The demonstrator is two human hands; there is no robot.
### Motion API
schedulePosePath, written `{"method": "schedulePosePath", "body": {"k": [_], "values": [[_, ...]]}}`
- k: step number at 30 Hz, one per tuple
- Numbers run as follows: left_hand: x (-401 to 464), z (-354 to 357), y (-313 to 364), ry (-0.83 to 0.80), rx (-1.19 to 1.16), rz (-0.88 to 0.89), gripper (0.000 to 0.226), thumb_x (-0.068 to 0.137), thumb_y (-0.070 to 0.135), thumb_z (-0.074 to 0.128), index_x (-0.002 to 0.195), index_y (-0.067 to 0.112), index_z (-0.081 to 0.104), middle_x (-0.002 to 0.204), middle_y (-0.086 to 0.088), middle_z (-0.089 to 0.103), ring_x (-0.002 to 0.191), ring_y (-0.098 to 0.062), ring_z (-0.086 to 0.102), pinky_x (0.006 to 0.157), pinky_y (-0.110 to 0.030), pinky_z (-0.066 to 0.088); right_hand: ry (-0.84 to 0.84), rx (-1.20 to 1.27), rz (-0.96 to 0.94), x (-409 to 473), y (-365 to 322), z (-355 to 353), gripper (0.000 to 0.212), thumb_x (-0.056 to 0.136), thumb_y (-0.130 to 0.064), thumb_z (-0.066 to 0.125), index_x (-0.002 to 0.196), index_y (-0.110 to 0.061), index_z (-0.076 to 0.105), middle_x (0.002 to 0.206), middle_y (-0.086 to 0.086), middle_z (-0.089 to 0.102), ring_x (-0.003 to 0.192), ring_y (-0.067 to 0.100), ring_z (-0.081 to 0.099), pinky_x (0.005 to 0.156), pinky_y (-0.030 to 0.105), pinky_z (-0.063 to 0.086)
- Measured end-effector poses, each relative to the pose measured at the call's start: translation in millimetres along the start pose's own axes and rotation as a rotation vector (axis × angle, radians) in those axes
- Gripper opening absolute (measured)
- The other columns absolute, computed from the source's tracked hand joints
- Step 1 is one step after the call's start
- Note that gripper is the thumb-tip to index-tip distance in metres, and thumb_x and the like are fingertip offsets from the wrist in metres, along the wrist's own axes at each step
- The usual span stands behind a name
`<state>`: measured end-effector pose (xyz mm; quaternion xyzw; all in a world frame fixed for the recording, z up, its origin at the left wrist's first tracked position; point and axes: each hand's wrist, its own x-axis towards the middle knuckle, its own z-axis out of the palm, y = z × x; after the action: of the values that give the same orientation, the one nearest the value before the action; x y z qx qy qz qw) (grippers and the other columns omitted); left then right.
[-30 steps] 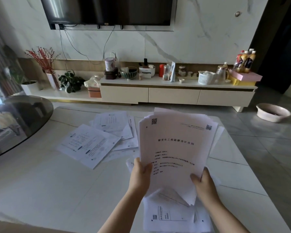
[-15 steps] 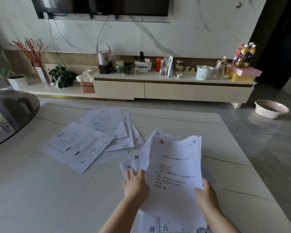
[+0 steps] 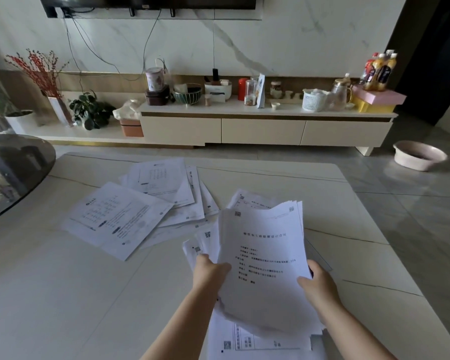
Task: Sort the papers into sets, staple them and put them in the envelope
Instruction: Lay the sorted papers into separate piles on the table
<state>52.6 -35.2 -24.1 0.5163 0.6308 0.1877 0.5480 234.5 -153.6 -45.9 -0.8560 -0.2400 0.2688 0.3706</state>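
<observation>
The stack (image 3: pixel 264 258) of printed sheets is held up above the table (image 3: pixel 63 294), near its right front part, its top page a cover sheet with a title line and a QR mark at each upper corner; the left hand (image 3: pixel 210 272) grips the stack's left edge with the thumb curled over the front, and the right hand (image 3: pixel 316 284) grips the lower right edge the same way, fingers hidden behind the paper. Under the stack more sheets (image 3: pixel 244 341) lie flat on the table toward the front edge, and a few corners fan out just left of the stack. Left of and beyond the stack a loose spread of pages (image 3: pixel 140 203) overlaps across the middle of the table, well apart from the hands. The table is pale stone with thin dark veins; bare surface runs wide to the left of the stack and in a narrower strip to its right, up to the right edge. A dark round glass top (image 3: pixel 13 170) overlaps the table's far left. Beyond the table lie grey floor tiles, a low cabinet (image 3: pixel 260 128) crowded with jars and bottles, and a pink basin (image 3: pixel 418 155) on the floor to the right
</observation>
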Motion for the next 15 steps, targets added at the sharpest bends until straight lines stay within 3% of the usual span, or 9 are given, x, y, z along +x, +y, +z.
{"method": "schedulePosePath", "body": {"k": [4, 6, 11, 13, 15], "values": [[-7.9, 1.5, 0.2, -0.063, 0.273, 0.087, 0.014, 0.084, 0.013, 0.056, 0.098, 0.012, 0.058, 0.095, -0.006, 0.065, 0.090, -0.025, 0.063, 0.077, -0.030, 0.051, -0.005, 0.050, 0.013, -1.0, -2.3, -1.5, 0.024, 0.080, 0.006, 0.049, 0.092, -0.012, 0.061, 0.084, 0.017, 0.066, 0.061, 0.023, 0.044, 0.054, 0.027, 0.032], [-12.5, 2.8, -0.7, -0.092, 0.201, 0.121, 0.014, 0.083, 0.007, 0.055, 0.096, 0.012, 0.057, 0.097, -0.009, 0.065, 0.090, -0.027, 0.063, 0.078, -0.032, 0.052, 0.006, 0.061, -0.002, -2.1, -2.1, -4.9, 0.025, 0.079, 0.007, 0.048, 0.092, -0.008, 0.062, 0.086, 0.021, 0.066, 0.060, 0.021, 0.042, 0.054, 0.027, 0.029], [-31.5, -1.4, -11.2, -0.113, -0.030, 0.092, 0.015, 0.081, -0.001, 0.054, 0.090, 0.010, 0.056, 0.095, -0.011, 0.065, 0.081, -0.025, 0.062, 0.071, -0.031, 0.052, -0.024, 0.109, -0.004, -14.8, -0.2, -23.6, 0.030, 0.081, 0.005, 0.050, 0.094, -0.018, 0.064, 0.080, 0.007, 0.066, 0.060, 0.023, 0.048, 0.056, 0.027, 0.033], [-36.9, -4.9, -21.3, -0.091, 0.172, 0.116, 0.015, 0.081, 0.005, 0.054, 0.095, 0.012, 0.056, 0.099, -0.007, 0.062, 0.087, -0.025, 0.059, 0.074, -0.030, 0.049, -0.049, 0.074, -0.010, -22.7, 3.2, -24.0, 0.030, 0.081, 0.003, 0.052, 0.095, -0.021, 0.063, 0.083, 0.005, 0.068, 0.063, 0.025, 0.055, 0.057, 0.027, 0.036], [-39.3, -7.0, -32.5, -0.023, 0.491, 0.146, 0.027, 0.084, 0.016, 0.055, 0.110, 0.015, 0.056, 0.116, -0.004, 0.052, 0.111, -0.026, 0.048, 0.084, -0.027, 0.042, -0.093, 0.008, 0.002, -30.0, 6.8, -19.9, 0.032, 0.081, 0.000, 0.052, 0.097, -0.027, 0.059, 0.089, 0.005, 0.069, 0.071, 0.029, 0.060, 0.059, 0.028, 0.040]]}}
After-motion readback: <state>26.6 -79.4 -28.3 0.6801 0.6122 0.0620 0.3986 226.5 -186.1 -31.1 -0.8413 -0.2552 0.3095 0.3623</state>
